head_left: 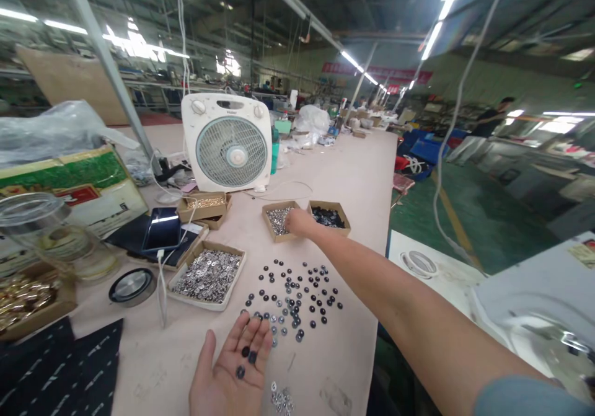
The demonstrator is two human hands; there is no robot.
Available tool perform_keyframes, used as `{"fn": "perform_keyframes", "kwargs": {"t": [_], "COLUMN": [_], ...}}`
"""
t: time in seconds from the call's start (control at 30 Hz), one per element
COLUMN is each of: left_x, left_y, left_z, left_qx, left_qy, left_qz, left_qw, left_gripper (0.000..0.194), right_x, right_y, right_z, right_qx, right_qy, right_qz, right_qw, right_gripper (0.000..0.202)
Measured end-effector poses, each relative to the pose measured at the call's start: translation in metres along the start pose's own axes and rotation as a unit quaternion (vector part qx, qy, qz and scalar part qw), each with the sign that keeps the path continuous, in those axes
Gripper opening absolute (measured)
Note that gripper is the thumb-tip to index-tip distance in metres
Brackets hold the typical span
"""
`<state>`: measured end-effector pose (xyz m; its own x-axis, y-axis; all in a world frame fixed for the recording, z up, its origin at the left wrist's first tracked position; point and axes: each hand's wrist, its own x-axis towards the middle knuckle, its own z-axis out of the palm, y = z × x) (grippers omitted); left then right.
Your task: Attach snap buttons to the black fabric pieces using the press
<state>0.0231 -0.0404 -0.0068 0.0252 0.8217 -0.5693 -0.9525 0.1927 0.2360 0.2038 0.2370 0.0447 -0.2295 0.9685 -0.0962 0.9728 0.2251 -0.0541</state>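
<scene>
My left hand (235, 372) is palm up near the front of the table, fingers slightly curled, with three black snap buttons (240, 372) resting on it. My right hand (298, 222) reaches forward to a small cardboard box (281, 238) of small silver metal pieces. Its fingers are curled down at the pieces, and their tips are hidden. Beside that box, a second box (344, 232) holds dark pieces. Between my hands, many black round snap buttons (313, 298) lie scattered on the table. A little pile of silver pieces (281, 398) lies right of my left hand.
A tray of silver metal rings (209, 274) stands at left, with a phone (162, 229) and a round metal lid (132, 286) near it. A white box fan (230, 143) stands behind. Farther left are a clear jar (69, 248) and black cloth (88, 366). The table edge runs along the right.
</scene>
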Motion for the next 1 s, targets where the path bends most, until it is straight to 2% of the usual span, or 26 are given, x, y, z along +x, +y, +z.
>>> {"fn": "perform_keyframes", "kwargs": {"t": [0.17, 0.3, 0.43, 0.53, 0.67, 0.9, 1.0], "left_x": [-0.001, -0.002, -0.003, -0.003, -0.003, -0.002, -0.003], "left_y": [0.002, 0.002, 0.001, 0.001, 0.001, 0.001, 0.001], "left_z": [0.000, 0.000, -0.001, -0.002, -0.003, -0.004, -0.002], "left_qx": [-0.016, -0.015, -0.020, -0.019, -0.018, -0.022, -0.021], "left_qy": [0.002, -0.002, -0.016, -0.026, -0.032, -0.040, -0.031], "left_qz": [-0.013, -0.008, -0.013, -0.008, -0.002, -0.005, -0.004], "left_qw": [1.000, 1.000, 1.000, 0.999, 0.999, 0.999, 0.999], "left_gripper": [0.041, 0.042, 0.041, 0.041, 0.042, 0.042, 0.042], "right_x": [-0.019, -0.052, -0.089, -0.103, -0.106, -0.098, -0.096], "right_y": [0.008, 0.011, 0.008, 0.005, 0.004, 0.009, 0.016], "right_z": [-0.005, -0.012, 0.001, 0.019, 0.032, 0.028, 0.032], "right_qx": [0.053, 0.132, 0.273, 0.265, 0.202, 0.176, 0.166], "right_qy": [0.071, 0.097, 0.060, 0.036, 0.045, 0.032, 0.028], "right_qz": [-0.004, -0.022, -0.006, -0.020, -0.035, -0.050, -0.032], "right_qw": [0.996, 0.986, 0.960, 0.963, 0.978, 0.983, 0.985], "right_gripper": [0.021, 0.021, 0.014, 0.011, 0.011, 0.012, 0.013]}}
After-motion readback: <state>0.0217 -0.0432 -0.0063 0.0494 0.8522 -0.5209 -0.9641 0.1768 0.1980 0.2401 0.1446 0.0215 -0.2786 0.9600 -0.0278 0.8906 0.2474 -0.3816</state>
